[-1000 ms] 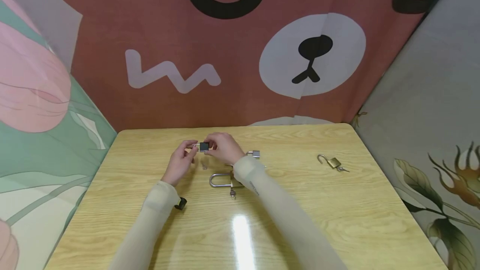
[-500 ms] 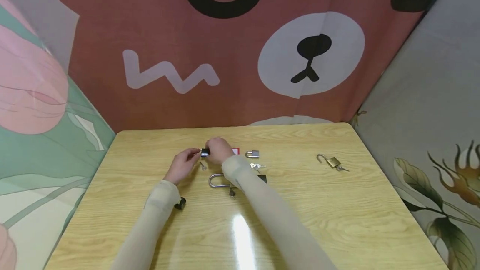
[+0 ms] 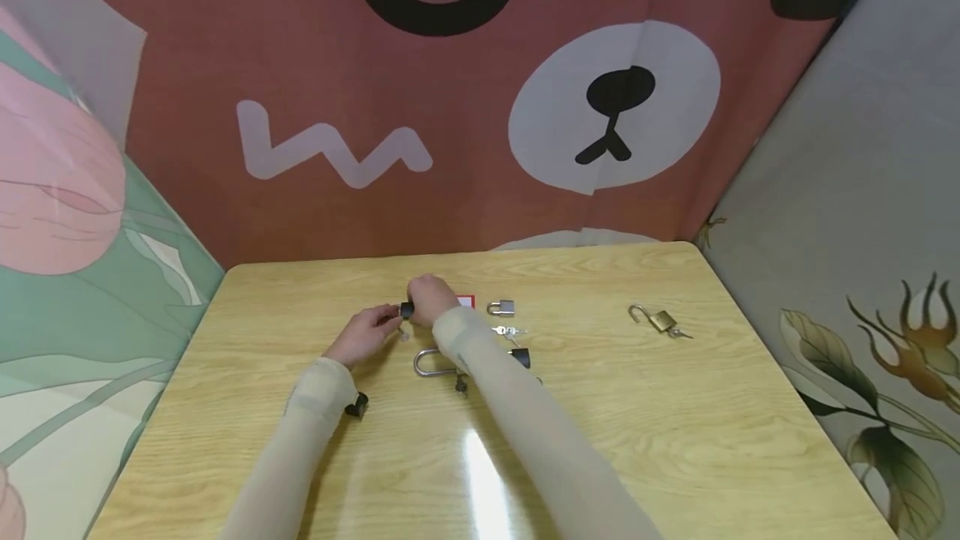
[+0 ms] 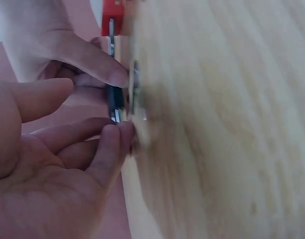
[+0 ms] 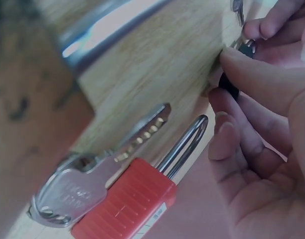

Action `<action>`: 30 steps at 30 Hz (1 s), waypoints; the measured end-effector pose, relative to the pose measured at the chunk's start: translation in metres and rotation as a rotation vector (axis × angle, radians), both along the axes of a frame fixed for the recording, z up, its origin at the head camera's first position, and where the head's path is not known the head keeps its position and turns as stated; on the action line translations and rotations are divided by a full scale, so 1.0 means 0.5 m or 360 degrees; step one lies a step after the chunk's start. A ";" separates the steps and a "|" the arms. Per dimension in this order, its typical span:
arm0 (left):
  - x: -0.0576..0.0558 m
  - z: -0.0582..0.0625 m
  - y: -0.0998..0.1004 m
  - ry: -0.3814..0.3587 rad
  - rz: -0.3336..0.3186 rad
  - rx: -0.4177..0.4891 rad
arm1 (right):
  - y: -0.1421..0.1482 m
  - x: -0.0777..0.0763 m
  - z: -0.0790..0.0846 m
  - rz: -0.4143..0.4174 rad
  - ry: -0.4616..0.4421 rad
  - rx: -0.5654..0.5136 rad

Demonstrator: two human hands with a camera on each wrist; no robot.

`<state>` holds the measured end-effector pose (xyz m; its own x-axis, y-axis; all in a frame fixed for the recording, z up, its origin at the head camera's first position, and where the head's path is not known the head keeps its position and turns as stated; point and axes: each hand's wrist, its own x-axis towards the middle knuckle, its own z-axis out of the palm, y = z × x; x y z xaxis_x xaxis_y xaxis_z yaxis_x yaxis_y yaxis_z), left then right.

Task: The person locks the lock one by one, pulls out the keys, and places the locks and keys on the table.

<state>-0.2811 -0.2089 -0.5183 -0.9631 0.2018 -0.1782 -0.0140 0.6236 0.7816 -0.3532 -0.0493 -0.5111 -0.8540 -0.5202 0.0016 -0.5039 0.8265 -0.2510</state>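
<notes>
Both hands meet at a small black padlock (image 3: 407,310) near the back of the table, left of centre. My left hand (image 3: 362,334) pinches its metal shackle end between thumb and fingertips. My right hand (image 3: 433,298) grips the black body between thumb and fingers, as the left wrist view shows the black body (image 4: 115,97) low beside the tabletop. A small key (image 3: 405,335) lies just in front of the padlock. Close to the right hand lies a red padlock (image 5: 130,199) with a closed steel shackle; in the head view that hand hides part of it.
A silver padlock (image 3: 505,307) and a bunch of keys (image 3: 510,331) lie right of the hands. Under the right forearm is a large padlock with a long shackle (image 3: 431,372), partly hidden. An unlocked brass padlock (image 3: 662,321) with its key lies far right.
Both hands have lowered the black padlock toward the tabletop. The right forearm has shifted left, uncovering the red padlock's label, the silver padlock and the keys. The head view has turned slightly.
</notes>
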 end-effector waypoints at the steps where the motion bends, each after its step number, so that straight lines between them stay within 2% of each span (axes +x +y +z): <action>1: 0.001 0.000 0.001 -0.0013 -0.0008 0.0003 | 0.000 0.001 -0.001 -0.0008 -0.0023 -0.0006; 6: 0.004 -0.004 0.004 -0.0047 -0.0016 0.0006 | 0.002 0.007 0.000 -0.0028 -0.0096 -0.0035; 12: 0.001 -0.008 0.008 -0.0022 -0.0033 -0.0004 | 0.016 0.014 0.011 -0.0066 -0.0152 -0.0068; 18: 0.007 -0.013 0.012 0.0093 -0.0020 -0.0062 | 0.033 0.029 0.039 -0.0072 -0.0172 -0.0120; 21: 0.009 -0.015 0.021 0.0212 -0.0063 -0.0158 | 0.045 0.040 0.062 -0.0048 -0.0159 -0.0182; 25: 0.013 -0.017 0.037 0.0360 -0.0161 -0.0378 | 0.066 0.062 0.094 0.0017 -0.0214 -0.0292; 30: 0.014 -0.016 0.054 0.0434 -0.0214 -0.0571 | 0.106 0.089 0.130 0.0104 -0.0239 -0.0467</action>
